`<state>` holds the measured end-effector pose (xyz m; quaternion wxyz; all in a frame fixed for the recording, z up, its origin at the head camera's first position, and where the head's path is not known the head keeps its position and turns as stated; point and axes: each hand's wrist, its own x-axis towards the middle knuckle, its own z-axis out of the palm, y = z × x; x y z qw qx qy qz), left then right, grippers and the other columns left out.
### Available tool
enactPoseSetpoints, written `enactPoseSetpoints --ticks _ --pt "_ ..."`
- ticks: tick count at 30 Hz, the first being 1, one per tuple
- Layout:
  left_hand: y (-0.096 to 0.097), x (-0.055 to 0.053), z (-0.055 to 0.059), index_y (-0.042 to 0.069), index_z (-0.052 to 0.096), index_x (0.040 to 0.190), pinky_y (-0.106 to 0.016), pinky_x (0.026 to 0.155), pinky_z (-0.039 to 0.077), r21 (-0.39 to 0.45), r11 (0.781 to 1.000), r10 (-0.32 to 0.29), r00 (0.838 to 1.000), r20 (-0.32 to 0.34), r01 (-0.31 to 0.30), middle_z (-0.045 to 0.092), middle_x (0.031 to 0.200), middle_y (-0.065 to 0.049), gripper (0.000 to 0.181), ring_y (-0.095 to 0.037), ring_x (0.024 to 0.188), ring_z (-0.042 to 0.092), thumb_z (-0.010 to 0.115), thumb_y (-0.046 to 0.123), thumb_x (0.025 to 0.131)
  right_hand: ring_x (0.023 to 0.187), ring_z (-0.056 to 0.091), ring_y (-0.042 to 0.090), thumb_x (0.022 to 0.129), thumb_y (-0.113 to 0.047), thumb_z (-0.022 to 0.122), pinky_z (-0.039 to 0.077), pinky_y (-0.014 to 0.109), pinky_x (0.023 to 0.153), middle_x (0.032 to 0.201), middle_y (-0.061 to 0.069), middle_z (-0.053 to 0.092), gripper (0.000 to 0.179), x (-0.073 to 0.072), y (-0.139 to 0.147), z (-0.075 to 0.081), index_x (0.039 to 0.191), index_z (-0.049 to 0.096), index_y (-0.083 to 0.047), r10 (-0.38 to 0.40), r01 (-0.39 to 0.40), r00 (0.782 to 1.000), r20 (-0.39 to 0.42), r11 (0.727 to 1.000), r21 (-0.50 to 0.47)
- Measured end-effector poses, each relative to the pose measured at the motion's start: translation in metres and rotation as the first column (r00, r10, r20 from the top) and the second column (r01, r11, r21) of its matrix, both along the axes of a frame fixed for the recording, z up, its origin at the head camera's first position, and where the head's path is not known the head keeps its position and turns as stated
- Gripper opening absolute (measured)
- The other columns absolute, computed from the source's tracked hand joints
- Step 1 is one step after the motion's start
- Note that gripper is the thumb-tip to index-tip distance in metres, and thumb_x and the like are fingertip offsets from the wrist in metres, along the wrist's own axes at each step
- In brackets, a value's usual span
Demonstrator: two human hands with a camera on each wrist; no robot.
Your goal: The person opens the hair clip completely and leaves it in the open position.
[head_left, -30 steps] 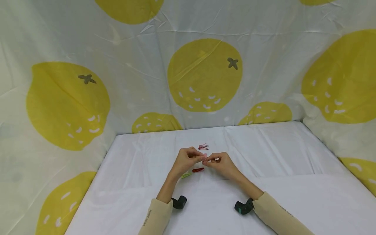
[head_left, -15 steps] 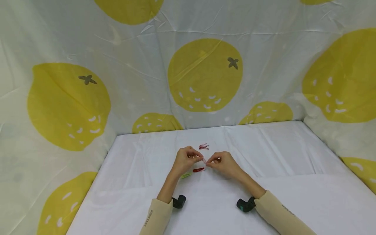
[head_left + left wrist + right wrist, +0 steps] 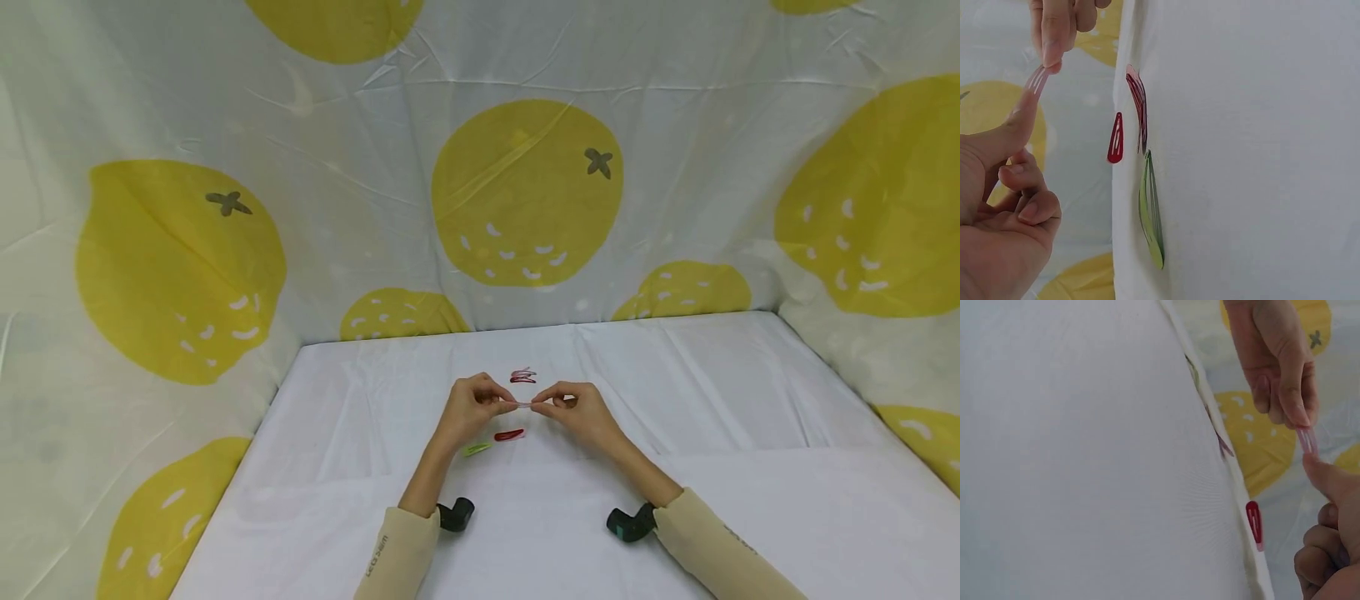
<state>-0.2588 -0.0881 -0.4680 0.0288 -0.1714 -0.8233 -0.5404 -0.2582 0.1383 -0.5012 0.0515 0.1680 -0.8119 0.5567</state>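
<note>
One hair clip (image 3: 1037,80) | pale pink | slim, slotted | pinched at both ends

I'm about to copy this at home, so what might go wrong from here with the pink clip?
It could slip: the left grip and right grip pinch the small pink clip only near its ends.

If dropped, it might land by the red clip or green clip on the table and get mixed in.

Pink clip (image 3: 1037,80): 2 ends hidden under fingertips (image 3: 1052,52).
</note>
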Motion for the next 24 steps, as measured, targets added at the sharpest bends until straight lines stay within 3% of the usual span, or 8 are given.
enactPoseSetpoints --ticks 5,8,10,12,17,24 --pt "-0.001 -0.002 -0.004 0.002 0.081 0.082 -0.019 0.060 0.036 0.078 0.997 0.009 1.000 0.010 -0.010 0.065 0.081 -0.017 0.006 -0.010 0.067 0.046 0.086 0.004 0.081 0.062 0.036 0.004 0.088 -0.018 0.083 0.031 0.020 0.056 0.066 -0.002 0.056 0.008 0.001 -0.001 -0.002 0.095 0.084 -0.014 0.003 -0.008 0.999 -0.051 0.995 -0.095" --pt "0.000 -0.001 -0.005 -0.001 0.080 0.081 -0.018 0.059 0.035 0.125 0.992 0.010 1.000 -0.016 -0.008 0.064 0.082 -0.021 0.007 -0.010 0.066 0.045 0.086 -0.001 0.079 0.059 0.032 0.004 0.087 -0.012 0.083 0.028 0.021 0.055 0.061 0.000 0.052 0.008 0.004 -0.004 0.000 0.095 0.083 -0.009 -0.017 0.006 0.996 -0.083 0.991 -0.135" --pt "0.001 -0.001 -0.006 -0.001 0.079 0.080 -0.018 0.058 0.033 0.144 0.989 0.016 0.999 -0.034 -0.011 0.063 0.082 -0.022 0.007 -0.010 0.065 0.043 0.086 -0.003 0.079 0.057 0.029 0.004 0.086 -0.008 0.083 0.026 0.021 0.054 0.057 0.000 0.043 0.008 0.005 -0.005 0.000 0.094 0.083 -0.006 -0.032 0.015 0.993 -0.111 0.988 -0.154" --pt "0.003 -0.001 -0.006 0.000 0.079 0.078 -0.018 0.058 0.032 0.137 0.990 0.025 0.998 -0.055 -0.018 0.062 0.080 -0.020 0.008 -0.010 0.065 0.042 0.086 -0.003 0.078 0.056 0.027 0.003 0.085 -0.006 0.084 0.024 0.021 0.053 0.055 0.001 0.035 0.008 0.006 -0.007 0.000 0.092 0.083 -0.004 -0.050 0.027 0.989 -0.139 0.986 -0.165" --pt "0.006 0.000 -0.006 0.004 0.078 0.073 -0.018 0.058 0.031 0.090 0.995 0.059 0.994 -0.095 -0.051 0.059 0.074 -0.014 0.012 -0.009 0.064 0.041 0.086 -0.002 0.078 0.054 0.023 0.000 0.084 -0.007 0.085 0.021 0.020 0.049 0.053 -0.004 0.031 0.005 0.007 -0.009 -0.001 0.088 0.084 -0.005 -0.082 0.051 0.980 -0.184 0.985 -0.167" --pt "0.010 0.000 -0.008 0.001 0.075 0.070 -0.017 0.056 0.031 0.039 0.998 0.060 0.990 -0.124 -0.056 0.056 0.071 -0.012 0.015 -0.007 0.062 0.041 0.084 -0.007 0.078 0.053 0.020 -0.001 0.083 -0.010 0.087 0.019 0.020 0.048 0.052 -0.011 0.026 0.004 0.009 -0.010 -0.003 0.083 0.083 -0.007 -0.107 0.080 0.981 -0.160 0.983 -0.164"
